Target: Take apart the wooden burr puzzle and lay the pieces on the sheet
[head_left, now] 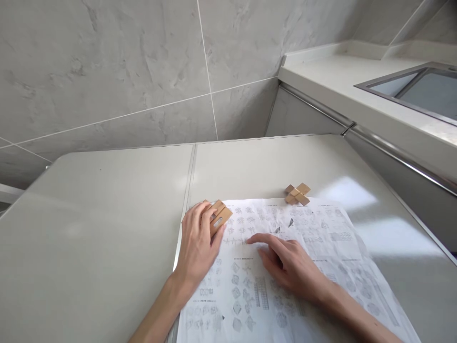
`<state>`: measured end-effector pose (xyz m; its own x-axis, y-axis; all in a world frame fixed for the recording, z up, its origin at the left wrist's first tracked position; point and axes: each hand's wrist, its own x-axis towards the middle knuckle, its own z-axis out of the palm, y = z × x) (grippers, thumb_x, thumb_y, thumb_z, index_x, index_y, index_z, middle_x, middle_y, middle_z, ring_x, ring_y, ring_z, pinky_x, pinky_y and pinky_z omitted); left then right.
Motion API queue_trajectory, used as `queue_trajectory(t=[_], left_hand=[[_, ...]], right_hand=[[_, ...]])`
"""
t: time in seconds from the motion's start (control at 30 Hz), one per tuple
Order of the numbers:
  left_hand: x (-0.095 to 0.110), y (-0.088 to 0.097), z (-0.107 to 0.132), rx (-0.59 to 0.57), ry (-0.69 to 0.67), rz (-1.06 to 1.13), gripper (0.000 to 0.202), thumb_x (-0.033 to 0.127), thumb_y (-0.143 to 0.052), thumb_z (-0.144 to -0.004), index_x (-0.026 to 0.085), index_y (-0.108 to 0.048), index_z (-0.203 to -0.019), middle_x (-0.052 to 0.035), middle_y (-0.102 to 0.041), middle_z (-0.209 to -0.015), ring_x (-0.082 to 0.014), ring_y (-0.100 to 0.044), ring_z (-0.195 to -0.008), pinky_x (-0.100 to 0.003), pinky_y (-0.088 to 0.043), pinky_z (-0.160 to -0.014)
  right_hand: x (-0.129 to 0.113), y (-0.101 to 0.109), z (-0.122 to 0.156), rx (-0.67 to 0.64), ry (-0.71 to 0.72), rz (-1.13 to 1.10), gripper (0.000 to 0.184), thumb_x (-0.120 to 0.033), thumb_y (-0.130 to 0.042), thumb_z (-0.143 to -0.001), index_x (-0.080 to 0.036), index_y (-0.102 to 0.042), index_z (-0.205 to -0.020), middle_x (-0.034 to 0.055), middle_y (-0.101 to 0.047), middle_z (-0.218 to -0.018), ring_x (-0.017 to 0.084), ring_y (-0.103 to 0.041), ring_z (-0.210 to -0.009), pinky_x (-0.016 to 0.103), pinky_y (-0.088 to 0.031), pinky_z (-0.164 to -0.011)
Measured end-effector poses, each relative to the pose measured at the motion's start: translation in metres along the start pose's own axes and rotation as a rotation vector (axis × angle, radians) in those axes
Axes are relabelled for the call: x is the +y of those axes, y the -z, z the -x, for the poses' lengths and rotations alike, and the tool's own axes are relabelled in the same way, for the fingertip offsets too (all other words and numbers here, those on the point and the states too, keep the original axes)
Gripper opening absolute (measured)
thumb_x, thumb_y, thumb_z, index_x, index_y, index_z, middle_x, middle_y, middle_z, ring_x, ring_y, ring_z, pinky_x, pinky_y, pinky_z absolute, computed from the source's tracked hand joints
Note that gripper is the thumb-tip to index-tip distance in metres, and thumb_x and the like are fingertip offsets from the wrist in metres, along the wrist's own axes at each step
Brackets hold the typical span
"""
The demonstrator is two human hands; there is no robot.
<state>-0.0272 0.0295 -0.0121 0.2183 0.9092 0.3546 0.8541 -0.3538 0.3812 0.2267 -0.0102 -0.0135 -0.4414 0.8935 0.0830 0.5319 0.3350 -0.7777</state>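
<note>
On the grey table [107, 200] lies a printed instruction sheet [321, 247]. Her right hand [289, 264] rests there, forefinger pointing, holding nothing. The left hand [198, 243] loosely covers a notched wooden piece [220, 216]; another wooden cross [297, 194] sits well apart.

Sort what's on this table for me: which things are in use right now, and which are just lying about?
In use:
- wooden block, under the left hand
- printed sheet, where the right hand points at a diagram

Lying about:
- wooden cross, at the sheet's far edge, untouched
- table
- counter and sink at right
</note>
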Motion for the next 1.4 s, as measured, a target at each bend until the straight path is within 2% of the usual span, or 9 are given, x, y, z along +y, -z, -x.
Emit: queue_trajectory(t=[0.1,0.23,0.4,0.5,0.6,0.73,1.03,1.23,1.4], left_hand=[[0.000,0.001,0.000,0.005,-0.011,0.032,0.036,0.028,-0.063,-0.106,0.025,-0.052,-0.140,-0.0150,-0.059,-0.148,-0.0369,-0.057,-0.142,-0.059,-0.050,-0.115],[0.010,0.006,0.001,-0.021,-0.162,0.133,0.034,0.022,-0.062,-0.107,0.025,-0.053,-0.139,-0.0128,-0.064,-0.141,-0.0329,-0.059,-0.139,-0.053,-0.052,-0.115],[0.021,0.012,0.005,-0.144,-0.365,0.211,0.020,0.009,-0.054,-0.105,0.023,-0.058,-0.118,-0.0063,-0.071,-0.106,-0.0201,-0.072,-0.091,-0.035,-0.058,-0.079],[0.023,0.010,0.010,-0.241,-0.411,0.199,0.012,0.012,-0.054,-0.102,0.022,-0.056,-0.106,0.0003,-0.068,-0.084,-0.0144,-0.063,-0.062,-0.029,-0.048,-0.055],[0.023,0.006,0.014,-0.312,-0.434,0.196,0.010,0.014,-0.056,-0.099,0.023,-0.054,-0.101,0.0089,-0.056,-0.061,-0.0122,-0.049,-0.046,-0.029,-0.042,-0.048],[0.023,0.000,0.018,-0.266,-0.462,0.192,0.013,0.012,-0.055,-0.099,0.024,-0.054,-0.093,0.0090,-0.055,-0.060,-0.0116,-0.049,-0.046,-0.027,-0.040,-0.049],[0.024,-0.002,0.017,-0.206,-0.472,0.225,0.016,0.012,-0.056,-0.100,0.022,-0.054,-0.088,0.0094,-0.050,-0.059,-0.0105,-0.043,-0.046,-0.027,-0.034,-0.047],[0.023,-0.002,0.017,-0.213,-0.459,0.238,0.016,0.012,-0.057,-0.101,0.022,-0.055,-0.088,0.0096,-0.048,-0.059,-0.0103,-0.040,-0.047,-0.027,-0.034,-0.049],[0.023,0.000,0.016,-0.241,-0.437,0.257,0.015,0.013,-0.058,-0.102,0.022,-0.055,-0.089,0.0097,-0.048,-0.060,-0.0102,-0.042,-0.047,-0.027,-0.034,-0.050]], right_hand=[[0.000,0.000,0.000,0.000,0.003,-0.001,0.030,-0.019,-0.043,-0.108,-0.023,-0.064,-0.130,-0.0051,-0.057,-0.065,0.013,-0.043,-0.048,0.029,-0.033,-0.054],[0.001,0.000,0.000,0.021,0.024,-0.007,0.027,-0.019,-0.043,-0.107,-0.023,-0.064,-0.124,-0.0033,-0.058,-0.071,0.014,-0.046,-0.052,0.029,-0.038,-0.056],[0.004,0.000,0.000,0.096,-0.087,-0.131,0.020,-0.023,-0.047,-0.109,-0.026,-0.066,-0.115,-0.0050,-0.053,-0.064,0.014,-0.044,-0.051,0.029,-0.036,-0.053],[0.005,0.002,-0.003,0.204,-0.174,-0.262,0.016,-0.031,-0.049,-0.111,-0.025,-0.061,-0.119,0.0011,-0.069,-0.082,0.012,-0.041,-0.049,0.029,-0.033,-0.048],[0.006,0.006,-0.005,0.348,-0.268,-0.404,0.024,-0.039,-0.052,-0.111,-0.026,-0.054,-0.131,0.0054,-0.074,-0.099,0.010,-0.042,-0.048,0.027,-0.034,-0.044],[0.009,0.010,-0.008,0.484,-0.351,-0.520,0.040,-0.047,-0.059,-0.107,-0.029,-0.047,-0.140,0.0054,-0.073,-0.108,0.010,-0.049,-0.047,0.026,-0.043,-0.042],[0.013,0.022,-0.009,0.549,-0.461,-0.680,0.070,-0.050,-0.066,-0.103,-0.041,-0.027,-0.160,0.0084,-0.071,-0.127,0.013,-0.056,-0.053,0.027,-0.047,-0.043],[0.017,0.026,-0.009,0.567,-0.480,-0.712,0.052,-0.047,-0.068,-0.102,-0.042,-0.049,-0.150,0.0077,-0.066,-0.138,0.014,-0.059,-0.065,0.029,-0.051,-0.054],[0.012,0.024,-0.009,0.525,-0.449,-0.620,0.028,-0.041,-0.063,-0.105,-0.034,-0.060,-0.132,0.0055,-0.066,-0.122,0.012,-0.054,-0.062,0.026,-0.044,-0.051]])
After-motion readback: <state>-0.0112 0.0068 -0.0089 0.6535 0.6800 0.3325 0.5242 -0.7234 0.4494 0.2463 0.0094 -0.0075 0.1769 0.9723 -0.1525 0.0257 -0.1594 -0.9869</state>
